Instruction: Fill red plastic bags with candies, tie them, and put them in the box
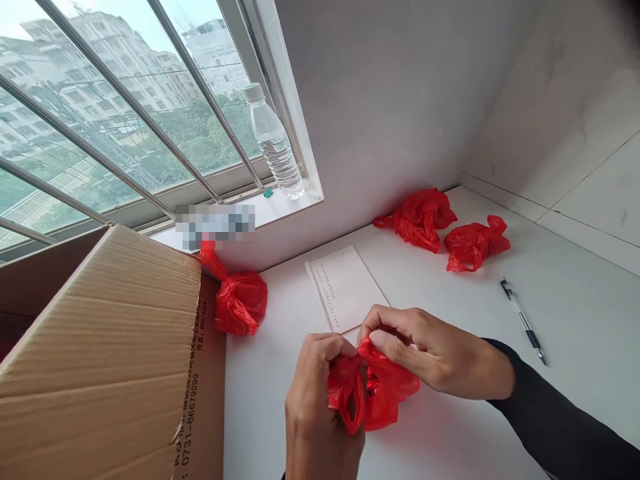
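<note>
A thin red plastic bag [387, 393] is between my two hands, just above the white table. My left hand [323, 393] is closed on its gathered edge, with a loop of plastic hanging by the palm. Thumb and fingers of my right hand [425, 347] pinch the bag's top from the other side. What the bag contains is mostly hidden by the crumpled plastic. Behind my hands lies a white booklet [347, 287] with rows of small print or writing.
An open cardboard box [115, 333] stands at the left, a tied red bag [243, 300] beside it. Two more red bags [425, 217] rest along the wall. A pen [524, 323] lies right of my hands. On the windowsill stands a water bottle [277, 147].
</note>
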Demonstrator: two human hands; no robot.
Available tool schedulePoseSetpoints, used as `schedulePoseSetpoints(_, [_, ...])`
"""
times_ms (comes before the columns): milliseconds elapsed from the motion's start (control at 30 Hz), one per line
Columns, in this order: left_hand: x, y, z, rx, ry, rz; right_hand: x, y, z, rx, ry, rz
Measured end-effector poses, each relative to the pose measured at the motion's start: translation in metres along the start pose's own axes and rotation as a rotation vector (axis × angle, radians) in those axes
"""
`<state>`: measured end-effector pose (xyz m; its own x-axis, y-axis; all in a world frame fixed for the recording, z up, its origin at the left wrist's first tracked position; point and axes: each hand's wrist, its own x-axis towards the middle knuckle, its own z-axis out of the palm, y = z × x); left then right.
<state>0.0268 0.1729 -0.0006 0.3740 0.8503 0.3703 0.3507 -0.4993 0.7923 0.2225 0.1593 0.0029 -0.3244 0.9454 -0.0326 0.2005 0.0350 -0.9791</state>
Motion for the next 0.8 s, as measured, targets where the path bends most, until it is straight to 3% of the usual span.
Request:
schedulePoseSetpoints(133, [0.001, -0.001, 0.003, -0.008, 0.042, 0.07, 0.001, -0.002, 0.003, 0.06, 0.056, -0.002])
schedulePoseSetpoints(300, [0.002, -0.003, 0.008, -0.03, 0.114, 0.093, 0.001, -0.007, -0.003, 0.046, 0.007, -0.023])
schedulePoseSetpoints(433, [0.002, -0.006, 0.003, -0.083, 0.081, 0.072, 0.002, -0.01, -0.003, 0.011, 0.062, -0.005])
schedulePoseSetpoints(800, [0.007, -0.001, -0.017, 0.103, -0.053, 0.06, 0.003, -0.01, 0.001, -0.131, 0.187, -0.061])
